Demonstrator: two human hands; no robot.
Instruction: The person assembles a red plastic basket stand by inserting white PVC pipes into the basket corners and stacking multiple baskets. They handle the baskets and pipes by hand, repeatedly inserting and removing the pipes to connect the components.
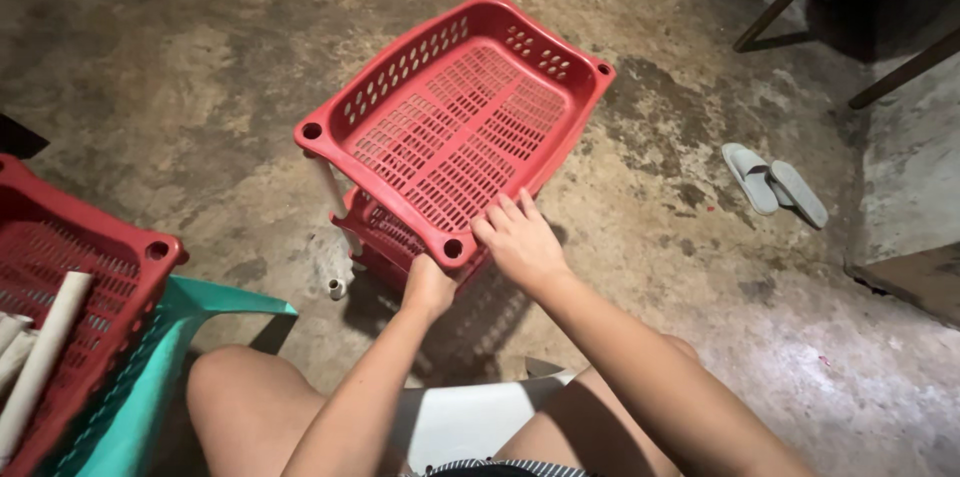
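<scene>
Bare knees framed a white seat nearest the camera; just beyond, the left hand was curled under the near corner of a red slotted plastic tray, its grasp hidden; the right hand lay flat, fingers spread, on that rim. Farther off, pale slippers rested on rough concrete; another red tray with white tubes sat at left.

Bare concrete floor lies open left of and beyond the red rack. 2 slippers lie well right; another red tray with white tubes blocks the near left.
</scene>
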